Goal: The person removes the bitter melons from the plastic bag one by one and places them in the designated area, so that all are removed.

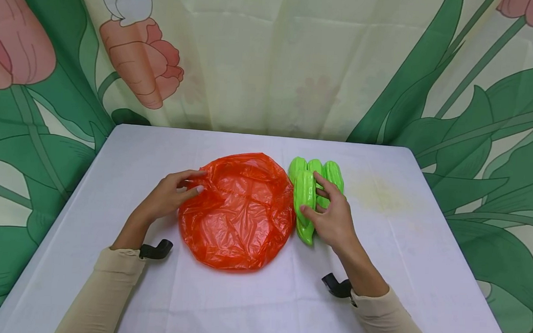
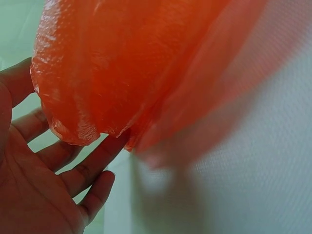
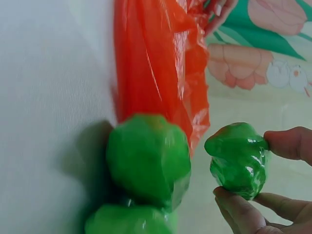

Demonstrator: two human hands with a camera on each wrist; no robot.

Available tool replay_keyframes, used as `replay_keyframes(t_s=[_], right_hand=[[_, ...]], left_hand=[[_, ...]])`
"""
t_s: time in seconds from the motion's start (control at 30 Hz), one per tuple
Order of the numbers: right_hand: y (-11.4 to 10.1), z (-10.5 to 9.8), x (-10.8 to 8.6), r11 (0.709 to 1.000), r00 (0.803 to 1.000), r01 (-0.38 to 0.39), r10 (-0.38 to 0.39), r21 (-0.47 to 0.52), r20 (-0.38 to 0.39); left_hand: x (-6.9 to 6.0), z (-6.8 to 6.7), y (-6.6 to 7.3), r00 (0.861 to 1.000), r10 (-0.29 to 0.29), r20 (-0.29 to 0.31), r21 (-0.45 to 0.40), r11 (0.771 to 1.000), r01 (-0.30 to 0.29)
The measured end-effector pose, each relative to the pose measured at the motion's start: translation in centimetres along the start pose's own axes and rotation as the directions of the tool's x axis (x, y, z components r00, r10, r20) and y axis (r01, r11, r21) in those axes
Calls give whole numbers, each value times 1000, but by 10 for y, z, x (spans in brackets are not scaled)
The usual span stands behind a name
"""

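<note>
A red plastic bag (image 1: 247,219) lies spread with its mouth up, in a rounded shape on the white table. At its left rim my left hand (image 1: 173,195) holds the thin plastic between thumb and fingers; the left wrist view shows the fingers (image 2: 92,163) along the bag's edge. My right hand (image 1: 333,215) pinches a shiny, ridged green bitter melon (image 1: 305,192) between thumb and fingertips. In the right wrist view that bitter melon (image 3: 239,161) is raised off the table, beside the bag. Several more bitter melons (image 1: 334,174) lie close together behind and under it, partly hidden.
The white-covered table (image 1: 378,258) bears a faint yellowish stain (image 1: 382,192) at right. A patterned curtain (image 1: 270,63) hangs behind it and along both sides. Black wrist mounts (image 1: 156,250) sit near each cuff.
</note>
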State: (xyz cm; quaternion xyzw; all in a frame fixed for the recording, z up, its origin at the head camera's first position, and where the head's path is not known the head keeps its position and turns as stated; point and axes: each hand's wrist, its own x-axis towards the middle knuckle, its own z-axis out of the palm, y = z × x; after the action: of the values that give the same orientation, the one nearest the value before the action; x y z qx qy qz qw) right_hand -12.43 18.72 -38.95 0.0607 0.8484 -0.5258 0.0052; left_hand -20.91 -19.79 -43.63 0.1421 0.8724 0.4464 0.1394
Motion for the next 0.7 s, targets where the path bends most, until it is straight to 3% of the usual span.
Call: replay_keyframes(t_s=[0.23, 0.7], right_hand=[[4, -14, -1, 1000, 1000, -5, 5, -15, -26], [13, -43, -3, 999, 997, -14, 10, -48, -81]], left_hand=[[0, -1, 0, 1000, 15, 2, -6, 1000, -15], [1, 0, 0, 1000, -15, 1, -3, 1000, 15]])
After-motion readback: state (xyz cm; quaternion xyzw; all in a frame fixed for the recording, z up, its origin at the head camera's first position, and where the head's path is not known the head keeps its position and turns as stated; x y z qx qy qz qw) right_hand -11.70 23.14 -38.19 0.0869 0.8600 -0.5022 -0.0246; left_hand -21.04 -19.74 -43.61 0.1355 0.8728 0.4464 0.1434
